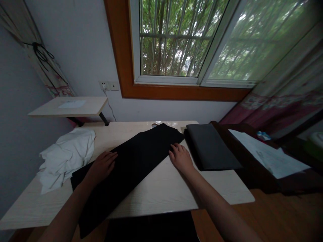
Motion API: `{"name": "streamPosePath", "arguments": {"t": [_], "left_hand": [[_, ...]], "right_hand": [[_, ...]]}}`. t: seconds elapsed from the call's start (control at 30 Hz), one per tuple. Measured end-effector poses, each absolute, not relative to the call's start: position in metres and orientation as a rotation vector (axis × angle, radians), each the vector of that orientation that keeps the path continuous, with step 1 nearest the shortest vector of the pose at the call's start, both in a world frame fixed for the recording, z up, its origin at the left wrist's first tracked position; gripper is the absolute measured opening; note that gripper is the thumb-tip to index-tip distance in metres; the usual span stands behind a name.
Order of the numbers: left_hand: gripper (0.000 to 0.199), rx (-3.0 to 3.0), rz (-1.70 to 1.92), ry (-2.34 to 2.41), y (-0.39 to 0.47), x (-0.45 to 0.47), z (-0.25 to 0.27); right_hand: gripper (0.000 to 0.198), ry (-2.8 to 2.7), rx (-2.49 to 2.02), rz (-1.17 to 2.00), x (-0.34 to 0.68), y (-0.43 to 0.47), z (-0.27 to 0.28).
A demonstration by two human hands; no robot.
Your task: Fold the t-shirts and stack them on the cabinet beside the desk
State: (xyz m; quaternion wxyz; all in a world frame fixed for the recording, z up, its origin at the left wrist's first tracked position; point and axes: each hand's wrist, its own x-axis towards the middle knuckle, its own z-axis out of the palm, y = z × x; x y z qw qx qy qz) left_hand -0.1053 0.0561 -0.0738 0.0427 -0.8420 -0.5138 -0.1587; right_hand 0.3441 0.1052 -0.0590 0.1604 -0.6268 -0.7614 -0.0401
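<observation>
A long black garment [136,164] lies folded in a strip diagonally across the pale wooden table [176,188], its near end hanging over the front edge. My left hand [102,164] rests flat on the strip's left part, fingers spread. At the cloth's right edge, my right hand [180,157] presses down with the fingertips on the fabric. Neither hand grips anything.
A crumpled white garment [67,153] lies at the table's left. A neatly folded dark grey cloth [210,146] sits at the right rear. A small raised shelf [69,106] stands at the back left. Right of the table, a dark wooden surface holds white paper [270,154].
</observation>
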Motion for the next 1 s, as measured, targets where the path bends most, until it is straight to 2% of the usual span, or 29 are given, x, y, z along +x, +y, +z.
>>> {"name": "streamPosePath", "arguments": {"t": [0.27,0.53,0.73,1.0], "left_hand": [[0.038,-2.524,-0.405,-1.627,0.048,-0.072,-0.064],[0.029,-2.993,-0.472,-1.532,0.046,-0.059,-0.035],[0.031,-3.062,-0.634,-1.375,0.054,-0.047,-0.043],[0.053,-2.925,-0.406,-1.326,0.059,-0.045,-0.07]], "right_hand": [[0.05,-2.162,-1.856,-0.019,0.332,0.185,-0.072],[0.052,-2.251,-1.894,0.142,0.325,0.238,-0.072],[0.056,-2.171,-1.811,0.072,0.32,0.22,-0.069],[0.049,-2.124,-1.664,-0.06,0.314,0.136,-0.08]]}}
